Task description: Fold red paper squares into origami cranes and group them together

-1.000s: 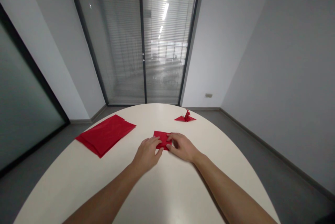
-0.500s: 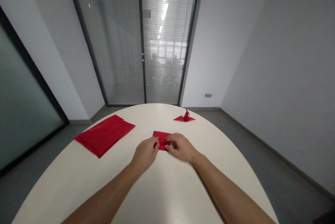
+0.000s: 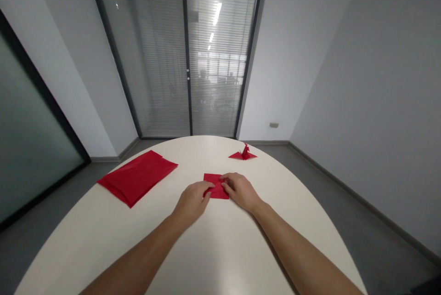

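I see left hand [image 3: 191, 201] and right hand [image 3: 241, 190] pressing the folded red paper [image 3: 213, 180], fingers half-curled; any pinch I cannot tell

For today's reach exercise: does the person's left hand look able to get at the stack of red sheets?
Probably yes: only bare table separates the left hand from the stack of red sheets.

A round white table [image 3: 213, 249] carries three red paper items. A flat stack of red sheets [image 3: 138, 176] lies at the left and a small folded red paper [image 3: 214, 184] near the centre. A paper crane [image 3: 243, 153] stands near the far edge, well apart from the stack.
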`<state>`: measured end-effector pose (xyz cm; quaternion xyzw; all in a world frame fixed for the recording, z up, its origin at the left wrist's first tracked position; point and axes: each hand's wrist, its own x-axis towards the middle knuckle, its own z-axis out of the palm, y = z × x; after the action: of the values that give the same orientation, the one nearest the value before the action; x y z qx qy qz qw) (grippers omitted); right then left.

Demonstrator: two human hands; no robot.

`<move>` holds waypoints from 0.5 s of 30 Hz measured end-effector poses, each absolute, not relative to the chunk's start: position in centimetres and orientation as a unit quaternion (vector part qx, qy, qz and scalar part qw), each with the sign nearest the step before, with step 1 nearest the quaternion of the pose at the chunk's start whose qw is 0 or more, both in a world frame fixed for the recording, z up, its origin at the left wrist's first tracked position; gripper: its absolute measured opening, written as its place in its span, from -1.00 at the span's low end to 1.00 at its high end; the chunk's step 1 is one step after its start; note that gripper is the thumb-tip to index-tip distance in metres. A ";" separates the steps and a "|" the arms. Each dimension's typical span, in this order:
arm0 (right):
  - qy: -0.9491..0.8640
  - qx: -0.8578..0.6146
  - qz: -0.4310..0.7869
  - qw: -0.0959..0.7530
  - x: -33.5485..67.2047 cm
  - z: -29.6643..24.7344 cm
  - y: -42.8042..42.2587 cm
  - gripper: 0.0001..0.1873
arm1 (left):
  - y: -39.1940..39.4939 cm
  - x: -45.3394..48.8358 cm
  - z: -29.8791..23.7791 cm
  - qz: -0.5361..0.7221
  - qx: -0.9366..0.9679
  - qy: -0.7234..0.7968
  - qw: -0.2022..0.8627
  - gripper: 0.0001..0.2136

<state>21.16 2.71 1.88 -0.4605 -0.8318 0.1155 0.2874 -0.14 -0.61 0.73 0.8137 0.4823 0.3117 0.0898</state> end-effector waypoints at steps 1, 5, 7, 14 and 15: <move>-0.828 -0.465 0.117 0.291 21.1 1.8 2.8 -0.80 | -0.6 -0.1 0.7 0.311 0.819 0.474 0.087 -0.72; -0.818 -0.469 0.107 0.317 21.0 1.7 2.9 -0.77 | -0.6 -0.1 0.6 0.293 0.831 0.469 0.067 -0.71; -0.820 -0.459 0.096 0.327 20.9 1.8 2.8 -0.80 | -0.7 -0.1 0.6 0.284 0.833 0.472 0.051 -0.71; -0.870 -0.407 0.063 0.271 20.7 2.2 2.3 -0.80 | -0.8 0.0 0.8 0.269 0.843 0.467 -0.001 -0.72; -0.870 -0.411 0.063 0.266 20.7 2.1 2.4 -0.79 | -0.8 0.1 0.9 0.267 0.845 0.463 -0.003 -0.73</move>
<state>20.74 2.36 2.05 -0.4109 -0.8696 0.0630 0.2664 0.07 -0.81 0.87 0.8453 0.4626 0.2672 -0.0028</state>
